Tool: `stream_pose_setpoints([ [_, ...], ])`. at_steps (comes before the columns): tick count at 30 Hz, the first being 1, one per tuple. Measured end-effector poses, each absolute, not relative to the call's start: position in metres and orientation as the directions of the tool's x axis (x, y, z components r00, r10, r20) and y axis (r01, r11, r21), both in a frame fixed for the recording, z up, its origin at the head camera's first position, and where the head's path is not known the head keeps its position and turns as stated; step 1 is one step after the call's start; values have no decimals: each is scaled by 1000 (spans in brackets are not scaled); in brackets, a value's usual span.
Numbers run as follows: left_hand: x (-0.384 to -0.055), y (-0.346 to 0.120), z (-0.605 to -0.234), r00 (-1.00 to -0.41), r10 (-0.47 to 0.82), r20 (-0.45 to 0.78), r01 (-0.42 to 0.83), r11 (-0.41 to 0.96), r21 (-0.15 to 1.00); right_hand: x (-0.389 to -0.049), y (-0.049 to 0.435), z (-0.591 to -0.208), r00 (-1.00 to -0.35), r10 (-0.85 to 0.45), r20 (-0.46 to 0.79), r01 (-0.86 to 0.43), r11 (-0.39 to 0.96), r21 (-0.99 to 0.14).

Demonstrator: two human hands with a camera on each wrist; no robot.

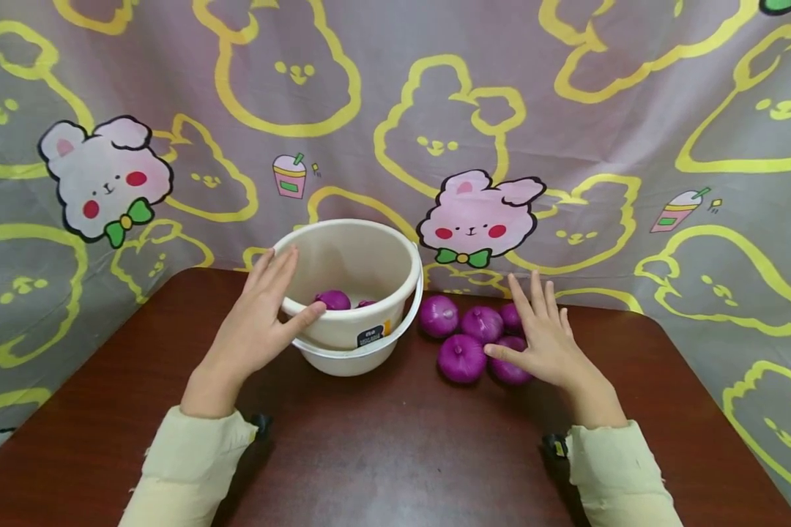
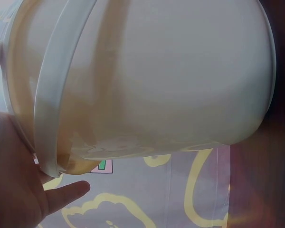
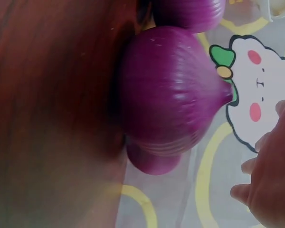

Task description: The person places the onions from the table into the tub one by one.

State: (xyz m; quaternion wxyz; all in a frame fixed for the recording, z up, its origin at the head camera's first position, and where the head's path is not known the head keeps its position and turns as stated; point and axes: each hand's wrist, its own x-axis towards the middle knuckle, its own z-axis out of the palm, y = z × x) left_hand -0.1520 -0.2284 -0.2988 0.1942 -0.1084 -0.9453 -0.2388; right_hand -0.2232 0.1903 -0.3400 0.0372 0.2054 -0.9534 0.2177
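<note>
A cream plastic bucket [image 1: 332, 335] stands at the back of the table. Inside it lie a purple onion [image 1: 333, 298] and a sliver of a second one; the rest of its floor is hidden by the front rim. My left hand [image 1: 253, 326] is at the bucket's left rim, fingers extended and thumb spread toward the front. To the right sits a cluster of several purple onions [image 1: 461, 359]. Over the cluster's right side my right hand [image 1: 548, 340] is spread, holding nothing. A large onion [image 3: 166, 90] fills the middle of the right wrist view, with fingers to its right.
The bucket's white handle [image 1: 410, 326] hangs down around its front and right side. A dark reddish-brown table [image 1: 402, 446] extends toward me. Behind it hangs a grey cloth [image 1: 369, 161] printed with yellow outlines and cartoon rabbits.
</note>
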Motion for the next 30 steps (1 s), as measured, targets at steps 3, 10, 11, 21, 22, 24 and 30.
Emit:
stream_pose_setpoints([
  [3,-152,-228,-298,-903,111,414,292,867,405,-225,191,-343,-914,-380,140,-403,820,-406],
  [10,-152,-228,-299,-903,111,415,292,867,404,-230,195,-354,-909,-397,124,-413,826,-385],
  [11,-153,-228,-299,-903,111,416,293,866,405,-230,195,-355,-909,-398,120,-413,826,-385],
  [21,-152,-229,-299,-894,114,433,308,859,408,-230,197,-356,-898,-426,112,-433,807,-403],
  [22,-152,-229,-299,-895,114,432,307,859,409,-230,198,-356,-896,-430,110,-435,805,-402],
  [24,-152,-229,-298,-897,111,427,302,861,410,-230,198,-357,-891,-441,110,-446,799,-403],
  [30,-151,-227,-298,-901,112,419,297,863,409,-230,199,-360,-863,-489,125,-493,765,-414],
])
